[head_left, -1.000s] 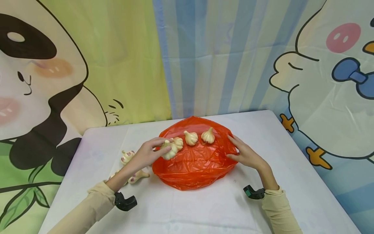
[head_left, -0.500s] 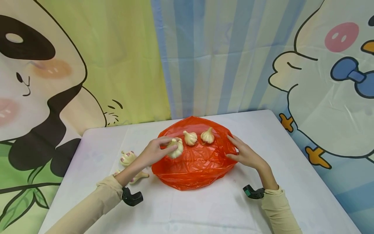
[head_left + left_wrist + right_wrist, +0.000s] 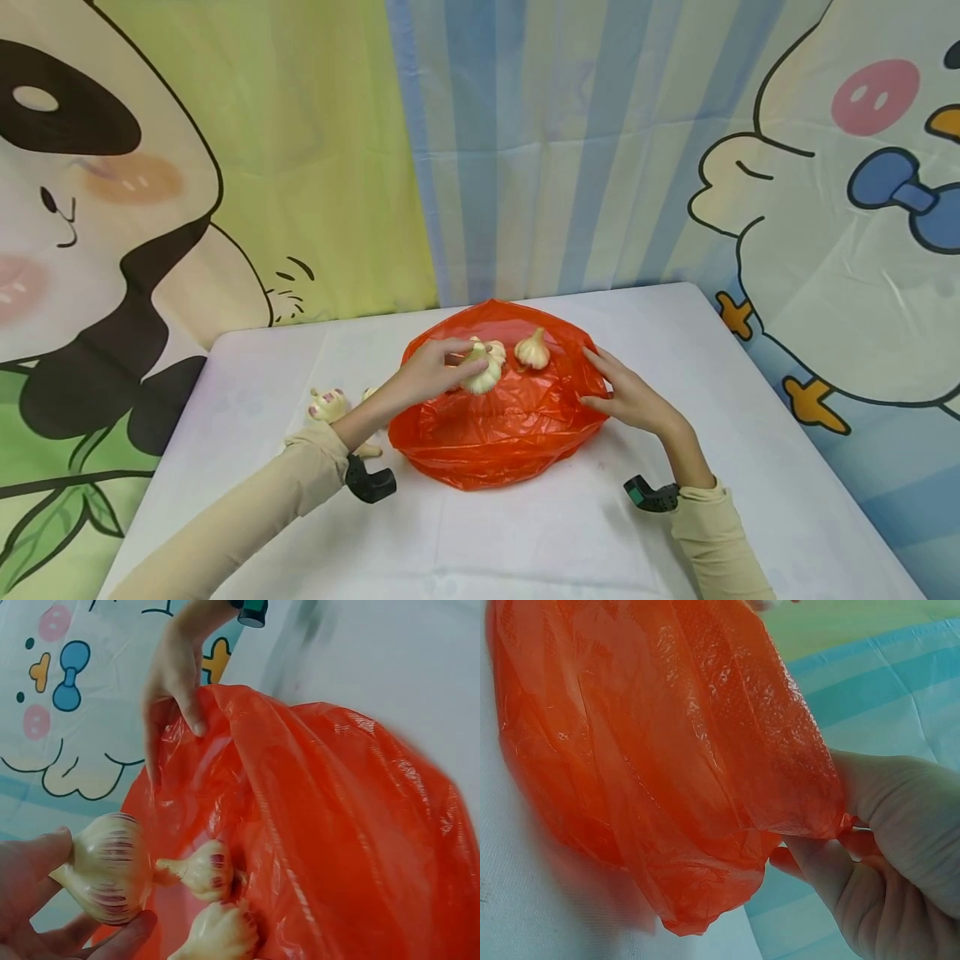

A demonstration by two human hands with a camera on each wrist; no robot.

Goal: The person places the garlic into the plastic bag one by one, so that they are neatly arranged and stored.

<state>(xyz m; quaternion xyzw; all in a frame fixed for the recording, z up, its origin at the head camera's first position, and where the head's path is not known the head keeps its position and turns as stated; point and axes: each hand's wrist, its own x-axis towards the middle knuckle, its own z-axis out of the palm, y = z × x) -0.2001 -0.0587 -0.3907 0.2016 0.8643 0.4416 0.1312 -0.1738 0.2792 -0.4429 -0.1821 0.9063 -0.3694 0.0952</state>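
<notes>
To the left of the red bag (image 3: 510, 429), loose garlic bulbs (image 3: 327, 405) lie on the white table (image 3: 465, 542), partly hidden behind the left arm. Above the bag's open mouth, the left hand (image 3: 431, 372) pinches one garlic bulb (image 3: 482, 380) (its purple streaks show in the left wrist view), thumb and fingers clamped on it, while two more bulbs (image 3: 532, 350) sit inside the bag. At the bag's right edge, the right hand (image 3: 632, 400) grips the plastic between thumb and fingers.

Curtained tabletop booth, wider room unclear: white table (image 3: 525, 537) backed by backdrop (image 3: 510, 150) with cartoon panda (image 3: 97, 225), bird (image 3: 825, 258).
</notes>
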